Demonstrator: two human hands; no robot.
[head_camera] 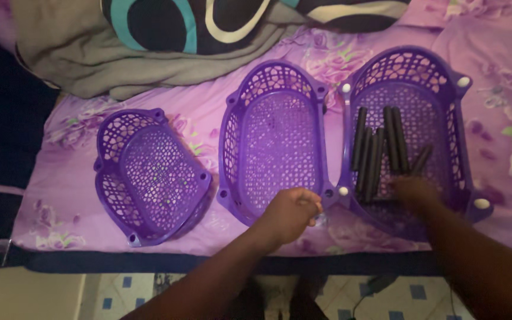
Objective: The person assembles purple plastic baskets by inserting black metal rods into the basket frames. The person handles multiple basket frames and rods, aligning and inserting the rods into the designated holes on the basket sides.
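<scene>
While your left hand [291,214] rests clenched on the near rim of the middle purple basket [275,139], your right hand [415,192] reaches into the right basket [410,65] among the black rods [380,148]; its grip cannot be told. Farther left sits a smaller purple basket [149,175]. Beyond lies a grey blanket [143,65].

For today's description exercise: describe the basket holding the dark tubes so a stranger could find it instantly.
On the purple floral bedsheet stand three purple lattice baskets in a row. Take the rightmost basket, where the right hand reaches. Only it has white corner caps and dark tubes inside.
</scene>
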